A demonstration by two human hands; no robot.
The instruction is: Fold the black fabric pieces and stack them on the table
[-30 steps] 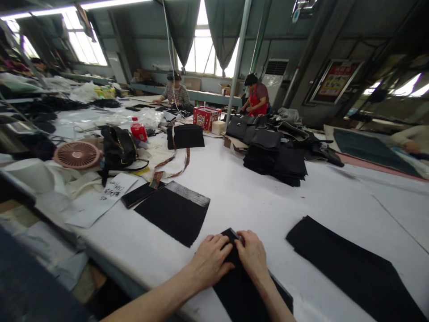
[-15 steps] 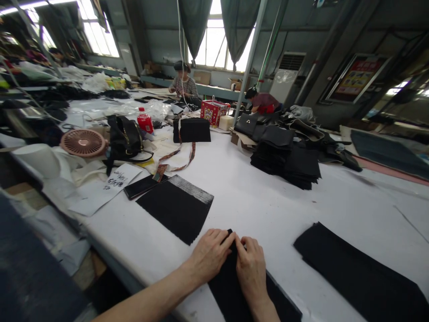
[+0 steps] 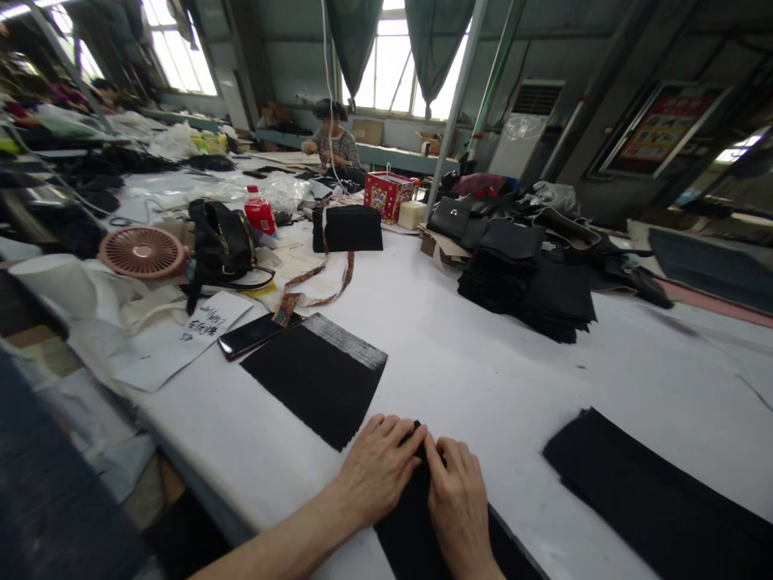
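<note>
A black fabric piece lies on the white table at its near edge, its far end bunched or folded under my fingers. My left hand is closed on that far end from the left, thumb and index pinching it. From the right, my right hand grips the same end, its index tip meeting the left one. Part of the fabric is hidden beneath both hands. Beyond my left hand lies a flat black panel with a whitish strip along its far edge. More black fabric pieces rest at the right.
A phone and a handwritten sheet lie at the left, near a pink fan and a black bag. Stacked black pieces stand at the back right. Across the table sits a person.
My hands keep their pinch on the fabric's far end, with only slight finger shifts. The camera view has turned a little. The person bending at the back right has sunk lower behind the pile.
</note>
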